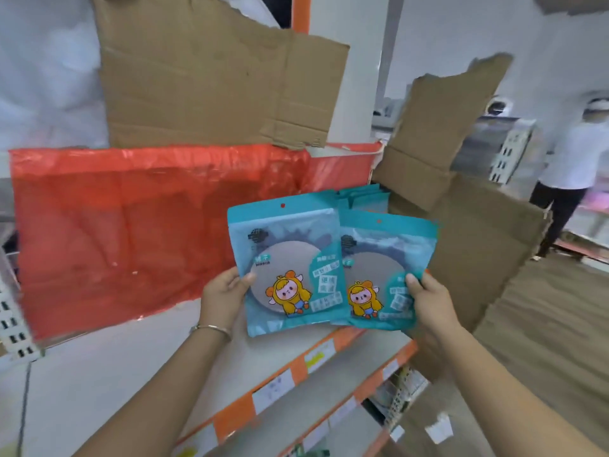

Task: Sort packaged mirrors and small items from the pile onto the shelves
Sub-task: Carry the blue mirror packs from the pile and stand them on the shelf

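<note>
Head view, looking down at the top shelf (pixel 131 374) of a white rack with orange edges.

The left hand (pixel 227 293) holds the left packet (pixel 290 268) upright above the shelf. Its thumb (pixel 247 278) lies on the front, and the other fingers are hidden behind, so I read the fingers as clamped on the packet's lower left edge. The right hand (pixel 428 298) holds the right packet (pixel 382 268) the same way. Its thumb (pixel 413 281) is on the front at the lower right, with the fingers clamped from behind.

The two packets overlap, and the left one lies in front of the right one's left edge. Each is a teal pouch with a hang hole at the top and a clear window. Through each window I see a round grey mirror disc. A cartoon figure in a yellow suit is printed low on the front.

Behind them, a stack of packets (pixel 362 197) of the same teal stands on the shelf. I cannot tell what is inside these.

A red plastic sheet (pixel 131 225) stands along the back of the shelf. Torn cardboard (pixel 204 87) rises behind it, and there is more to the right. A bracelet (pixel 211 328) circles the left wrist. Paper labels (pixel 273 390) sit on the orange shelf edges below. A person (pixel 573 166) in a white top stands far right, blurred.
</note>
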Motion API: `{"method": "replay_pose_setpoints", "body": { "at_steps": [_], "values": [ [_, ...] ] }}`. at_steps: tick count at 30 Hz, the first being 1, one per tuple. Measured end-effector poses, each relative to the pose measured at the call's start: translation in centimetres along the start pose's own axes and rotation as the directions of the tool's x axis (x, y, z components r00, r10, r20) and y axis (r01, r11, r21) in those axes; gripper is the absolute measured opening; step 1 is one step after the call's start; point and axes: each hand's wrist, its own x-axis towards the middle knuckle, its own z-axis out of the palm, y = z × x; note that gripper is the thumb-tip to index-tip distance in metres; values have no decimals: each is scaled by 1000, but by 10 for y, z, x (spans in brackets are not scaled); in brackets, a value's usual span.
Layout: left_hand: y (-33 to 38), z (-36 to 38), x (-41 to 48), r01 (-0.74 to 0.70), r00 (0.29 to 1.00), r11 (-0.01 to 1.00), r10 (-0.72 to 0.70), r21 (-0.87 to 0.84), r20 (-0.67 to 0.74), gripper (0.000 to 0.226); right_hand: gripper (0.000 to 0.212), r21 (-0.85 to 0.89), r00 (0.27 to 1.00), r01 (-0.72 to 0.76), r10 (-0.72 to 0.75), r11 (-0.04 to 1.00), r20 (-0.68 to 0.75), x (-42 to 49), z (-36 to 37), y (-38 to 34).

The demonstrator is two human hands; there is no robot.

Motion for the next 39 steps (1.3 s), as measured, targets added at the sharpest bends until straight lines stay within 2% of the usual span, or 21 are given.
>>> {"method": "replay_pose_setpoints", "body": {
  "at_steps": [4, 7, 11, 18, 19, 22, 27, 30, 33, 36, 38, 39],
  "values": [
    [-5, 56, 6, -26, 999, 1000, 26, 16, -24, 20, 17, -116, 998, 40, -46, 992, -53, 39, -46, 0],
    [-11, 86, 11, 9, 999, 1000, -9, 15, -43, 10, 22, -222, 989, 9, -41, 975, -139, 74, -72, 13],
    [-19, 120, 20, -29, 999, 999, 30, 38, -32, 17, 24, -250, 983, -50, 3, 967, -186, 115, -95, 33],
    [-46, 157, 59, -44, 997, 999, 46, 27, -69, 19, 43, -169, 996, -66, 53, 984, -76, 196, -86, 73],
    [-50, 162, 67, -52, 996, 998, 53, 23, -75, 19, 43, -162, 997, -65, 56, 985, -60, 202, -82, 70],
    [-66, 178, 91, -102, 988, 993, 107, 51, -109, 16, 23, -155, 999, -48, 43, 987, -33, 227, -68, 62],
    [-95, 201, 115, -82, 971, 992, 100, 92, -218, 8, 22, -169, 997, -58, 66, 984, 40, 285, -48, 59],
    [-103, 212, 126, -53, 960, 987, 93, 154, -265, 35, 22, -210, 994, -67, 83, 975, 68, 319, -40, 64],
    [-106, 220, 135, -40, 952, 972, 108, 231, -287, 39, 20, -208, 988, -80, 105, 975, 113, 347, -33, 71],
    [-111, 225, 136, -33, 941, 965, 118, 260, -317, 29, 15, -174, 974, -100, 132, 980, 183, 365, -23, 74],
    [-116, 225, 134, -23, 936, 967, 111, 255, -334, 7, 17, -177, 967, -90, 129, 980, 221, 378, -17, 77],
    [-120, 225, 134, -3, 931, 968, 95, 252, -353, 11, 19, -182, 963, -86, 129, 980, 238, 384, -15, 79]
  ]
}}
